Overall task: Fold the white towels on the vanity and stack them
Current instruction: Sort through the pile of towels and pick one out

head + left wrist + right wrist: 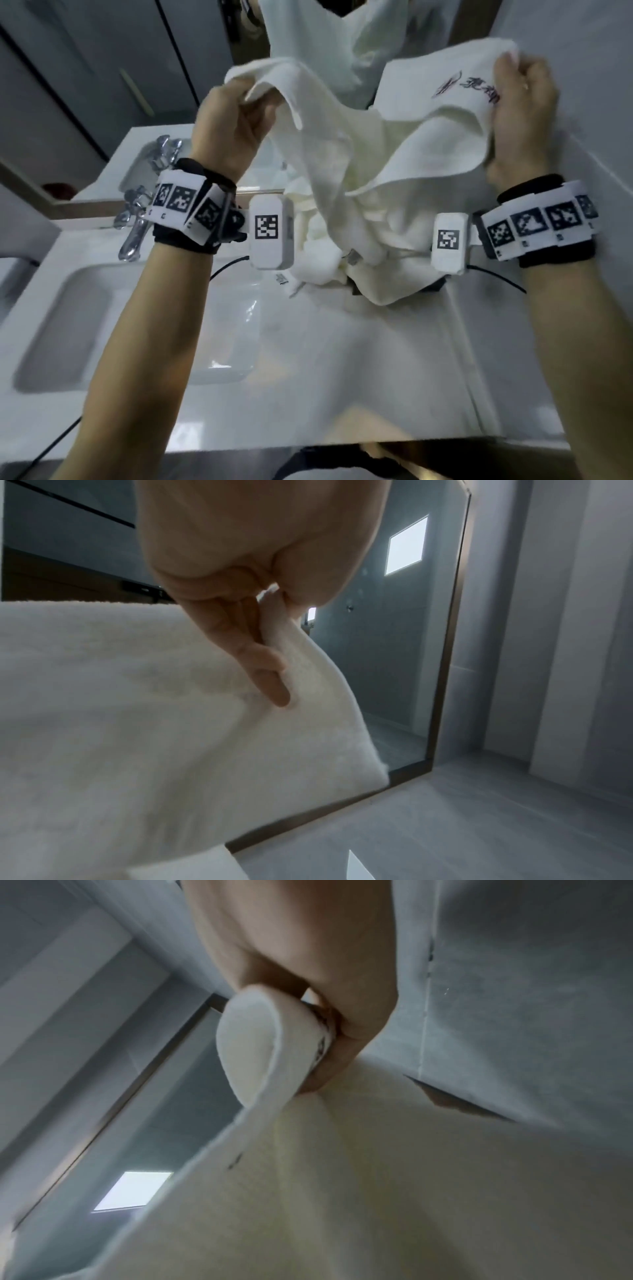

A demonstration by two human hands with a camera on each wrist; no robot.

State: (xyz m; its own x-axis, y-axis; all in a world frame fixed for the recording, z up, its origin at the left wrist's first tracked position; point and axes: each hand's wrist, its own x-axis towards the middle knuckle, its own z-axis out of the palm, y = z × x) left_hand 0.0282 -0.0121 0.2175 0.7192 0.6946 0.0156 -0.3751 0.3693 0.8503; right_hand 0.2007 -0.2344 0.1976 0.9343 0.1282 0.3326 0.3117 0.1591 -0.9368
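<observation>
A white towel [346, 147] with dark embroidered lettering hangs in the air between both hands above the vanity [308, 359]. My left hand [236, 116] pinches its upper left corner, and in the left wrist view the fingers [260, 656] lie along the towel [137, 723] edge. My right hand [524, 102] grips the upper right corner; the right wrist view shows the towel [377, 1177] hem curled over the hand [342, 1031]. The towel's lower part droops onto a crumpled heap of white towels [329, 253] on the counter.
A sink basin [68, 325] is set into the left of the vanity, with a chrome faucet [133, 229] behind it. A mirror [102, 85] runs along the back and reflects the towel. Black cables [233, 263] trail from the wrist cameras.
</observation>
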